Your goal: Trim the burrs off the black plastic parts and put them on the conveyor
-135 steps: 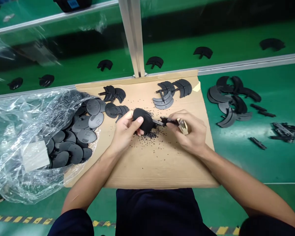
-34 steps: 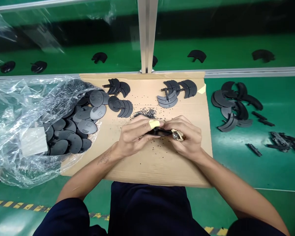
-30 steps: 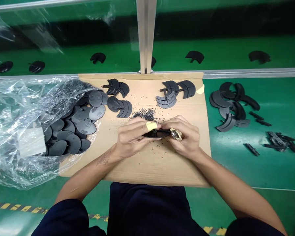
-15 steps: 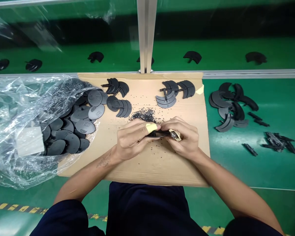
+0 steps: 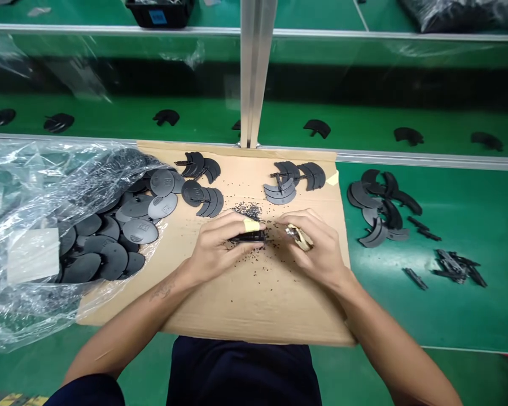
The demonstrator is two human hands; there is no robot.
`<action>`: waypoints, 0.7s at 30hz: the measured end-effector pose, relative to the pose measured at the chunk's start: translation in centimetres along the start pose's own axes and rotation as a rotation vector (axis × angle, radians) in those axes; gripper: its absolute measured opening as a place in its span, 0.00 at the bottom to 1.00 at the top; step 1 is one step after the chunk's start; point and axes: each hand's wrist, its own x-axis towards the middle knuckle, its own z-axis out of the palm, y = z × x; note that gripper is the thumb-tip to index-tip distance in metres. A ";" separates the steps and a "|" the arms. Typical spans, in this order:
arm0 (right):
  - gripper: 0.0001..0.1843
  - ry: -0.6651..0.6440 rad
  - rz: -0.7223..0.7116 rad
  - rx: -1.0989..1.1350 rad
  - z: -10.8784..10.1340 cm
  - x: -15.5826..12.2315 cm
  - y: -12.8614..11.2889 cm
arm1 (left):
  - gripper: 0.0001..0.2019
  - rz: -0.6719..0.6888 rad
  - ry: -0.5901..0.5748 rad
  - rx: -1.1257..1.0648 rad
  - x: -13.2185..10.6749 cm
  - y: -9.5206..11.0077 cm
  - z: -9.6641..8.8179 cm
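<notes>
My left hand [image 5: 220,239], with yellow tape round a finger, is closed on a black plastic part [image 5: 248,237] seen nearly edge-on. To its right, my right hand [image 5: 315,242] grips a small tape-wrapped tool [image 5: 300,237] with a shiny metal end; its exact kind is hidden by the fingers. The two hands are apart. Just beyond the left fingertips lies a heap of tiny black pieces [image 5: 249,210], with more scattered over the cardboard sheet [image 5: 237,316]. Curved black parts [image 5: 280,192] lie behind my right hand, and black discs joined to curved parts [image 5: 193,193] behind my left.
At left, a clear plastic bag [image 5: 21,186] holds many black oval discs [image 5: 139,231]. On the green table at right are curved black pieces [image 5: 375,232] and narrow black parts [image 5: 459,268]. A metal post [image 5: 254,73] rises behind the cardboard; black parts [image 5: 317,128] lie beyond it.
My hands have separated: the right has drawn the tool away from the black part, which stays in my left. The view has tilted up, showing a black bin at the top.
</notes>
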 end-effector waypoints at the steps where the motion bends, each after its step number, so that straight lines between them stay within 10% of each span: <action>1: 0.13 -0.014 -0.030 -0.066 -0.1 0.0 0.2 | 0.11 0.010 -0.011 0.003 0.0 -0.1 -0.1; 21: 0.12 -0.069 -0.158 -0.472 0.5 -1.0 0.5 | 0.12 0.036 -0.045 -0.012 -0.6 -0.6 0.6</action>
